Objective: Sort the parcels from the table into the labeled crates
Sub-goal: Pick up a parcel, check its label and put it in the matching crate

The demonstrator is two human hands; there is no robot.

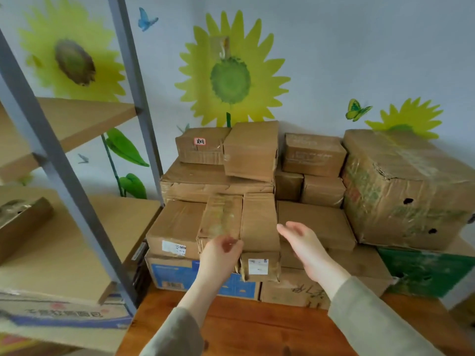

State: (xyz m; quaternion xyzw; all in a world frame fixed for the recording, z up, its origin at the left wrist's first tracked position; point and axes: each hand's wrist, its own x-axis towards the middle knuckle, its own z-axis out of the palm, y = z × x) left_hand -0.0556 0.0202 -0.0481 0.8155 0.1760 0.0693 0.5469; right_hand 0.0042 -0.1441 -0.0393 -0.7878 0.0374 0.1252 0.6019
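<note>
Your left hand [221, 253] sat at the near edge of the pile [195, 178], fingers curled where the taped parcel [221, 219] met the narrow parcel [259, 222]; blur hid whether they gripped either one. Your right hand [300, 242] hovered with fingers spread and loose, holding nothing, just off the narrow parcel's other side. That parcel lay between your two hands on top of lower boxes, its white label [257, 266] facing you, just right of your left wrist. Beyond your right hand and further right stood a big torn box [411, 191]. Well left of your left hand rose a shelf [77, 227]. The desk [244, 325] showed under both forearms.
</note>
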